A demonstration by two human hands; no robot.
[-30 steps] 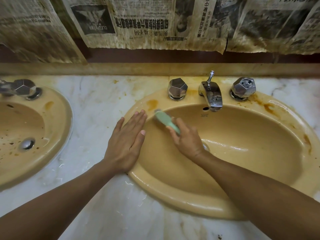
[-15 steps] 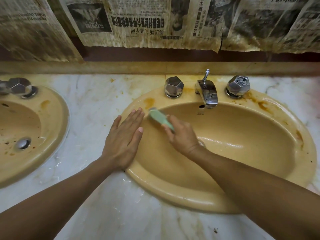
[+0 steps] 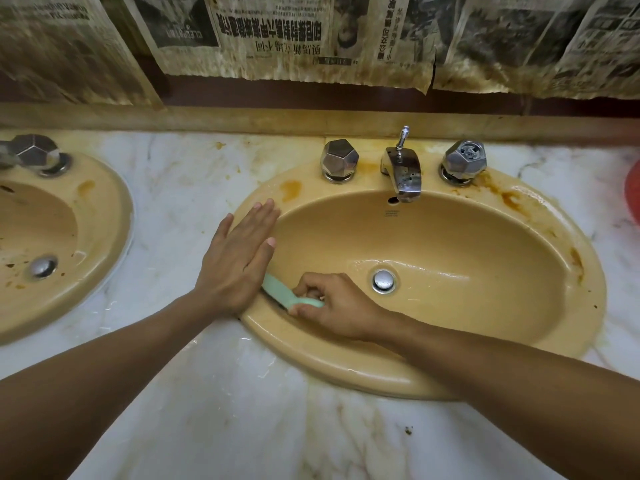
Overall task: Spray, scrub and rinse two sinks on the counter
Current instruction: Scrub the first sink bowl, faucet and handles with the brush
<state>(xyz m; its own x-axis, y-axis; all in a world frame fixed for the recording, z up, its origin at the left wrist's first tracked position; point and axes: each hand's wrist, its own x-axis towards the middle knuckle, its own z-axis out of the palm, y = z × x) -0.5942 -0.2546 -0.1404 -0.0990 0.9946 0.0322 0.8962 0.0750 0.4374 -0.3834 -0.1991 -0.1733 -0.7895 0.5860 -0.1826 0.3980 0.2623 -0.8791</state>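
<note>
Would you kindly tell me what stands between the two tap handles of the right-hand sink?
The head view shows the chrome spout, with its lift rod, standing between the left handle and the right handle on the rim of the sink.

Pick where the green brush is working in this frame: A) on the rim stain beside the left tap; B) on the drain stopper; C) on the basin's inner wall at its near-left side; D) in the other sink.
C: the right hand grips the green brush against the near-left inner wall of the sink, just below the left hand lying flat on the rim; the drain stopper sits uncovered.
</note>
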